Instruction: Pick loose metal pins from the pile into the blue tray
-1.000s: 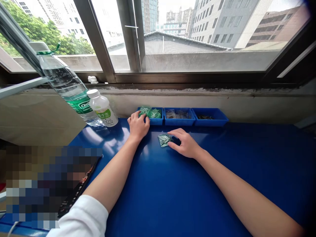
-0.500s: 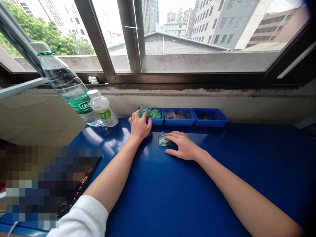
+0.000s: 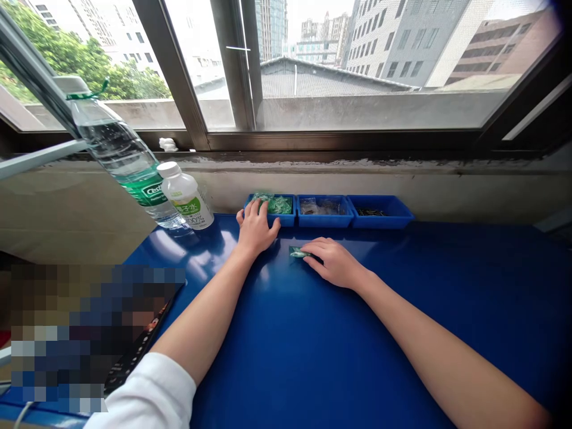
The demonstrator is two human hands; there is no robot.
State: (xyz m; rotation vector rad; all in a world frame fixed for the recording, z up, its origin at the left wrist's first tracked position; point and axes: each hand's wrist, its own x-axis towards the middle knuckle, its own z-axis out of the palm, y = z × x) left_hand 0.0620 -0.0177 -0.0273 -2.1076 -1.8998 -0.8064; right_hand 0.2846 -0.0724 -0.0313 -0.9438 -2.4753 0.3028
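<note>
The right hand [image 3: 333,262] is at a small green packet [image 3: 297,252] on the counter [image 3: 286,357], just to the near side of the left bin [image 3: 285,221]. Its grip is nearly closed: thumb and fingertips meet about the packet's right end, with the left end in plain view; how firmly they press cannot be told. The left hand [image 3: 255,231] has a loose, open grip, thumb well apart from the fingers, which reach over the near edge of the left bin towards the green packets [image 3: 280,205] there. Whether the fingertips touch any is hidden, and no packet shows clear of the bin in that hand.

The step in hand looks like handling the single packet with the right hand while the left waits at the supply. The next move calls for a secure pinch on the thin, slippery-looking end, so that it does not slide out. On the left, fingers and thumb would need to close on just one packet, without dragging out its neighbours.
</note>
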